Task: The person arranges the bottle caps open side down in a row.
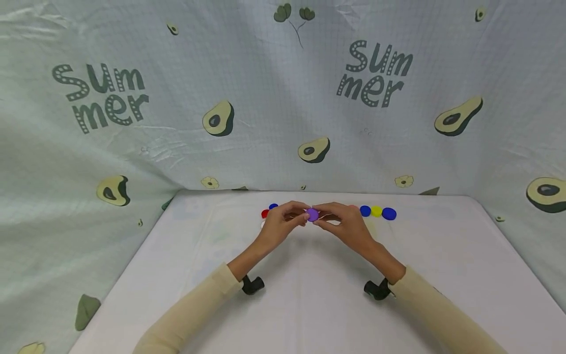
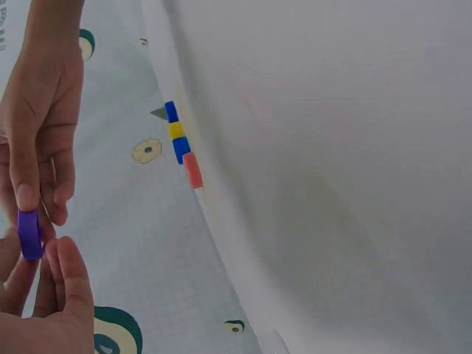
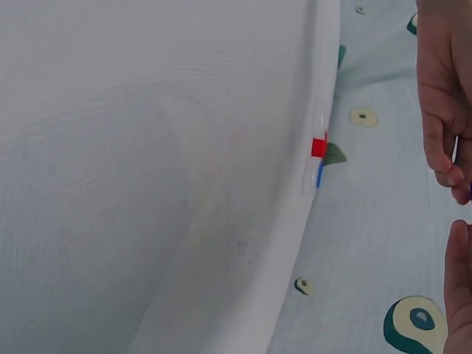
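Above the far part of the table, a small round purple disc (image 1: 312,215) is held between both hands. The left hand (image 1: 279,223) reaches in from the left, its thumb and fingers pinching the disc's near side. From the opposite side, the right hand (image 1: 347,222) grips the disc's rim with thumb and fingertips. In the left wrist view the purple disc (image 2: 29,234) shows edge-on, a fingertip of the right hand (image 2: 46,118) at its upper end and the left hand (image 2: 51,295) around its lower end. Only a sliver of purple appears at the right wrist view's edge.
Along the white table's (image 1: 300,295) far edge, right of the hands, lie blue (image 1: 365,211), yellow (image 1: 376,211) and larger blue (image 1: 389,214) discs, plus a salmon piece (image 2: 192,170). Red (image 1: 265,213) and blue (image 1: 273,206) pieces lie left. A printed cloth (image 1: 265,88) hangs behind.
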`<state>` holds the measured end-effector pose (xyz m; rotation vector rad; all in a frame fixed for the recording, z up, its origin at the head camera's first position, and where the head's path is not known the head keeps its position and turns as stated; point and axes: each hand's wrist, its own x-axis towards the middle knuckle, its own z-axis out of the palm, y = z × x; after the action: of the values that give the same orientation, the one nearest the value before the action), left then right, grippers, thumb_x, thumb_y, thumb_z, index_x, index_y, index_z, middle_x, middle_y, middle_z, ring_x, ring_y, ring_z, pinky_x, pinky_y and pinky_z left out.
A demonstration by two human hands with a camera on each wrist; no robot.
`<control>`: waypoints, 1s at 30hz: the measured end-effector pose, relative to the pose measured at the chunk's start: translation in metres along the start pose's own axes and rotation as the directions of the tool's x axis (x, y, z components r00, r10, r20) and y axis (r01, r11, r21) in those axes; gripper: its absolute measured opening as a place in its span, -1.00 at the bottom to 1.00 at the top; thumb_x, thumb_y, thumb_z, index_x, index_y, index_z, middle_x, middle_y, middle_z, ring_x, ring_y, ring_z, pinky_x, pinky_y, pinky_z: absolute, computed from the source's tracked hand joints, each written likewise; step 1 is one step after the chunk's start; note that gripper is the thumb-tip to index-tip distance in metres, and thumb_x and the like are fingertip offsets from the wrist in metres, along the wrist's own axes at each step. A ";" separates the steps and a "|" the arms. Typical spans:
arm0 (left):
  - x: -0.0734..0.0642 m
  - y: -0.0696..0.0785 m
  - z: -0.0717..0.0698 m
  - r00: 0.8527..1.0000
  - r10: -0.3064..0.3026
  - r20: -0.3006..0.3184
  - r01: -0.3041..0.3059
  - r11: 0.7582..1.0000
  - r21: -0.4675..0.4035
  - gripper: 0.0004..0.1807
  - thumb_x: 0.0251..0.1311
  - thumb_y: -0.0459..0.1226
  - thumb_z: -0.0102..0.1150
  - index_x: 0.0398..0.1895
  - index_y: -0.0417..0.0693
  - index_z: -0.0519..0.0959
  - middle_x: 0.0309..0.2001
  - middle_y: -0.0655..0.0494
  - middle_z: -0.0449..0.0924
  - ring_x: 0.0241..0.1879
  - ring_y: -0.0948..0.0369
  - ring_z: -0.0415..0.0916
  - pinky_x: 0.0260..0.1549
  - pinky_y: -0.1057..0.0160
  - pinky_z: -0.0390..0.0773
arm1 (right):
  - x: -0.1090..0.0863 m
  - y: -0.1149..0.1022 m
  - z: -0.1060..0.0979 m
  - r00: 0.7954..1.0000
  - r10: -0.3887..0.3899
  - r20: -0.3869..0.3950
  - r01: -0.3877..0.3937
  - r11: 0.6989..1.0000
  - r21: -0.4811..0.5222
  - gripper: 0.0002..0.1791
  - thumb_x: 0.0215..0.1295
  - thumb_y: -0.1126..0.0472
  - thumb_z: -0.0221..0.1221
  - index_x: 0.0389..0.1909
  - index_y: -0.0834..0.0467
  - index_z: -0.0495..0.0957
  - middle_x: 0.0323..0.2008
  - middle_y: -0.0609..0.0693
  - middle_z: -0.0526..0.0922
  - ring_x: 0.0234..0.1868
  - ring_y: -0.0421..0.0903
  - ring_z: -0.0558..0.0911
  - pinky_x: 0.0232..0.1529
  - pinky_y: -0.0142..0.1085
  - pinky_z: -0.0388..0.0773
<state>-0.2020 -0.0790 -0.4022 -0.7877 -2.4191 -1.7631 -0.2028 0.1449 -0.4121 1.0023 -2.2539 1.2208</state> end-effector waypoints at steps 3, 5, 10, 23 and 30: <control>0.001 0.000 -0.002 1.000 0.026 0.016 -0.026 1.000 -0.001 -0.69 0.28 -0.28 0.37 0.08 -0.10 0.67 -0.01 0.05 0.72 -0.05 0.12 0.69 0.03 0.25 0.66 | -0.001 -0.001 -0.003 0.999 0.029 0.020 -0.029 1.000 0.004 -0.56 0.15 0.40 0.44 0.10 0.21 0.67 -0.01 0.07 0.75 -0.09 -0.05 0.77 -0.07 -0.26 0.70; 0.002 0.000 0.000 0.998 0.058 0.025 -0.058 0.998 -0.001 -0.66 0.23 -0.31 0.41 0.08 -0.13 0.67 0.02 0.04 0.71 -0.01 0.13 0.68 0.06 0.25 0.64 | -0.002 -0.001 -0.006 0.998 0.054 0.038 -0.054 0.999 -0.003 -0.56 0.17 0.37 0.44 0.11 0.20 0.67 0.01 0.06 0.75 -0.06 -0.05 0.77 -0.05 -0.24 0.70; 0.006 0.005 0.009 0.991 0.133 0.027 -0.135 0.989 0.065 -0.64 0.22 -0.33 0.40 0.09 -0.18 0.65 0.01 0.01 0.72 -0.02 0.13 0.69 0.05 0.17 0.66 | -0.006 -0.002 -0.016 0.993 0.099 0.063 -0.096 0.995 -0.041 -0.54 0.20 0.33 0.43 0.14 0.18 0.63 0.03 0.03 0.74 -0.05 -0.07 0.76 -0.02 -0.25 0.69; 0.024 0.010 0.033 0.972 0.229 0.051 -0.234 0.959 0.161 -0.64 0.19 -0.34 0.42 0.07 -0.19 0.67 0.00 0.00 0.72 -0.02 0.15 0.67 0.05 0.33 0.62 | -0.017 0.004 -0.044 0.991 0.107 0.079 -0.099 0.990 -0.103 -0.54 0.20 0.35 0.41 0.16 0.22 0.65 0.02 0.09 0.75 -0.10 -0.04 0.78 -0.06 -0.19 0.69; 0.038 0.012 0.049 0.967 0.248 0.062 -0.254 0.960 0.119 -0.65 0.19 -0.33 0.42 0.06 -0.20 0.69 0.00 -0.01 0.74 -0.01 0.19 0.67 0.06 0.35 0.61 | -0.022 0.008 -0.062 0.995 0.094 0.038 -0.088 0.987 -0.135 -0.54 0.13 0.38 0.45 0.10 0.25 0.69 -0.01 0.10 0.76 -0.13 -0.05 0.79 -0.08 -0.22 0.69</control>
<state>-0.2174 -0.0180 -0.3965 -1.0758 -2.3078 -1.5004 -0.1940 0.2088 -0.3970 0.8943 -2.4037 1.0775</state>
